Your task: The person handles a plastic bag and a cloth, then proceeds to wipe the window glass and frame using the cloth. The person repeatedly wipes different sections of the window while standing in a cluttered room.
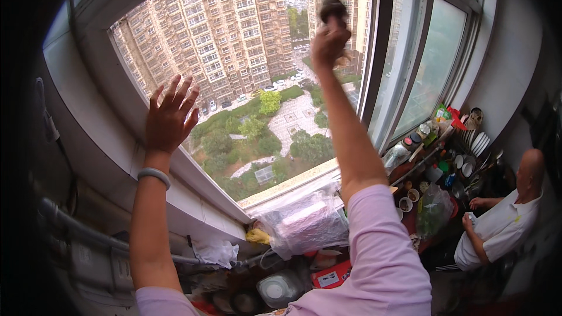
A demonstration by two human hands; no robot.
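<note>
My left hand (169,118) is raised with its fingers spread before the left part of a large window. It holds nothing, and I cannot tell whether it touches glass. A pale grey bangle (154,177) circles the left wrist. Higher up, near the white upright of the window frame (371,70), my right hand (329,46) grips a dark object (333,8). Motion blurs that object, so its kind is unclear. Below both arms, a bundle wrapped in clear plastic (307,219) lies by the window sill (290,184).
At right, a person in a white shirt (500,232) stands beside a cluttered counter with small bowls (405,204), a plastic bag of greens (432,215) and racked plates (480,144). A grey pipe (88,228) runs low at left. Beneath me are a clear container (276,289) and a red box (331,275).
</note>
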